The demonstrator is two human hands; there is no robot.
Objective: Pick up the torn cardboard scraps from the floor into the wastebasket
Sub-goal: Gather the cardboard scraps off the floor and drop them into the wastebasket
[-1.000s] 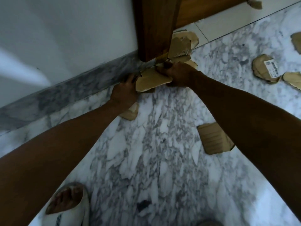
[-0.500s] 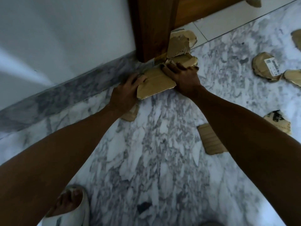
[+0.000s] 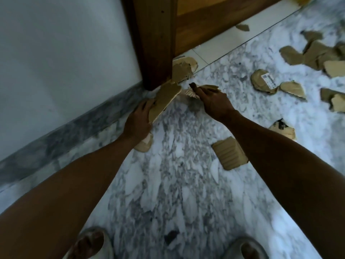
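Both hands full: your left hand (image 3: 139,121) grips big scrap (image 3: 166,100), right hand (image 3: 214,102) pinches small scrap (image 3: 190,92); next pile (image 3: 183,70) lies just ahead, nearer R.

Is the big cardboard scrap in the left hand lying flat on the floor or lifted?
Lifted. The left hand grips the big cardboard scrap by its lower end, tilted on edge above the marble floor.

Home interior: marble floor (image 3: 168,184), wooden door frame (image 3: 155,43), slippers (image 3: 93,243).
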